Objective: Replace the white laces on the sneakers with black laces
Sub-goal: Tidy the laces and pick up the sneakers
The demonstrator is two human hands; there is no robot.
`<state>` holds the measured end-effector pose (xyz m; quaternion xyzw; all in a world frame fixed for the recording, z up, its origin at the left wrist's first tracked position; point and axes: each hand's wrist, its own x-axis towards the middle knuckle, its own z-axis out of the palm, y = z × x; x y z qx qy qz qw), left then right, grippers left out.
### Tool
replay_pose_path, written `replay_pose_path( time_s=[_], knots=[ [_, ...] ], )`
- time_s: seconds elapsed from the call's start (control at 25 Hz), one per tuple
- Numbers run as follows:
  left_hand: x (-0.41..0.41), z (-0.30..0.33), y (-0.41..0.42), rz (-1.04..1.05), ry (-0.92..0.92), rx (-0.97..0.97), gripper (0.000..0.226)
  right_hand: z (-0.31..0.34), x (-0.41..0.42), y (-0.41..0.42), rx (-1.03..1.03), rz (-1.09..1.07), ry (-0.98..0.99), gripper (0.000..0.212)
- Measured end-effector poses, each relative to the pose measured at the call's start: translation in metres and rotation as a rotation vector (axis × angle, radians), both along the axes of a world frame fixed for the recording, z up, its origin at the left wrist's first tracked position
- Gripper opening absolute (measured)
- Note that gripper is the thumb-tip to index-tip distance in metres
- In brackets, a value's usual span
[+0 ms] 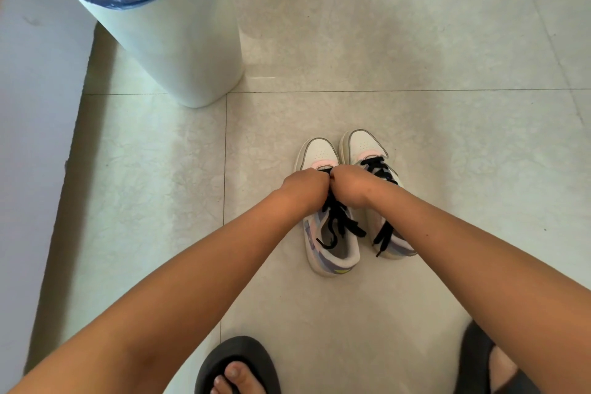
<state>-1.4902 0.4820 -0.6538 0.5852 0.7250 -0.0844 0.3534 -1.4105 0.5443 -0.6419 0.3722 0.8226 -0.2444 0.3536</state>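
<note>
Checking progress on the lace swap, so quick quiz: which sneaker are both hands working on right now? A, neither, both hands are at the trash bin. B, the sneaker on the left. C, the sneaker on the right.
B: the left hand and right hand meet over the left sneaker, near its toe end, with its black lace trailing loose below them; the right sneaker sits beside it untouched.

The pale tiled floor (415, 41) carries a white bin (179, 51) — and, well apart, two sneakers (332, 240) side by side.
</note>
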Motion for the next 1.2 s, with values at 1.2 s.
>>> replay_pose_path(
  time_s=[1.2],
  knots=[
    [0.016,-0.007,-0.045,0.522,-0.337,0.186,0.016,-0.003,0.046,-0.003,-0.363,-0.383,0.487,0.029]
  ],
)
